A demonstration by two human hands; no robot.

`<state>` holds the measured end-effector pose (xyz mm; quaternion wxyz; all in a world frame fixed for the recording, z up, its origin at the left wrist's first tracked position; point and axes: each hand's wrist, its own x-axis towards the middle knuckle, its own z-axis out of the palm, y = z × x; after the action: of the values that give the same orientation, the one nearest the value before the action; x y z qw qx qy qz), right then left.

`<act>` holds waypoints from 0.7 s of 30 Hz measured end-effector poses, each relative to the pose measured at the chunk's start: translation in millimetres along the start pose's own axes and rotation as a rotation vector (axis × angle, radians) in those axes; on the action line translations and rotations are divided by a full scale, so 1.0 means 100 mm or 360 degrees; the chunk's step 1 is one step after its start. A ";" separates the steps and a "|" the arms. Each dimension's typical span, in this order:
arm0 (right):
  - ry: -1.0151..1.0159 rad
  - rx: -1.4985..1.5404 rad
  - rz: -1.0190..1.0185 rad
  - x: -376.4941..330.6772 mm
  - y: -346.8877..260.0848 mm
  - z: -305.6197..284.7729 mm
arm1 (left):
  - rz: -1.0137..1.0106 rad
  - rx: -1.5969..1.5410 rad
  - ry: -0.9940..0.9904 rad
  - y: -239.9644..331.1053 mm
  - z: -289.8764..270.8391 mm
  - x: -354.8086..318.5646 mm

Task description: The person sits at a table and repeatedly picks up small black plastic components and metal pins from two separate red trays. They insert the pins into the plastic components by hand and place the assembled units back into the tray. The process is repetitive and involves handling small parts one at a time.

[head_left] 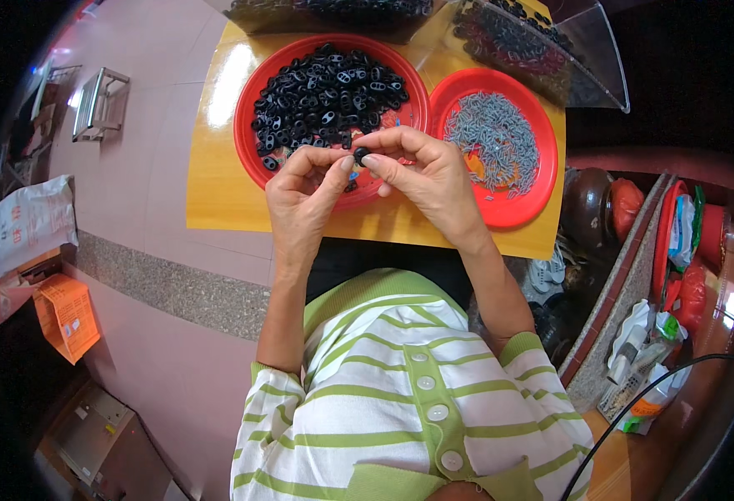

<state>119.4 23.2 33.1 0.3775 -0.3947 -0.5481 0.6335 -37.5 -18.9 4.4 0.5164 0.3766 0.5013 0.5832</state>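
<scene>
Both hands meet over the near edge of a large red plastic basin (243,149). My left hand (307,188) and my right hand (427,174) pinch one small black plastic piece (362,155) between thumbs and fingertips. The fingers cover part of it. A heap of black oval plastic pieces (325,92), many with two holes, fills much of the basin. To its right, a smaller red dish (548,167) carries a pile of small grey metal parts (492,138), too small to tell whether screws or springs.
The wooden table (216,204) bears both red containers. A clear plastic bin (588,54) with black pieces stands at the far right, another dark-filled box (329,12) at the far edge. A metal stool (100,104) is on the floor to the left. A black cable (634,388) runs at lower right.
</scene>
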 end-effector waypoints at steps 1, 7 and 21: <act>0.0018 0.0029 -0.0014 0.00 0.02 0.00 | -0.0001 -0.0011 0.0011 0.01 0.01 0.00; 0.0164 0.0118 -0.0083 0.01 0.07 -0.02 | 0.0019 -0.0027 0.0115 0.00 0.03 -0.01; 0.0210 0.0264 -0.0044 0.01 0.10 -0.10 | 0.0075 0.0044 0.0096 0.03 -0.01 0.03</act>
<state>127.6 26.8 21.8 0.4529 -0.3953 -0.4732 0.6440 -39.9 -16.6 6.9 0.4819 0.3776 0.5157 0.5994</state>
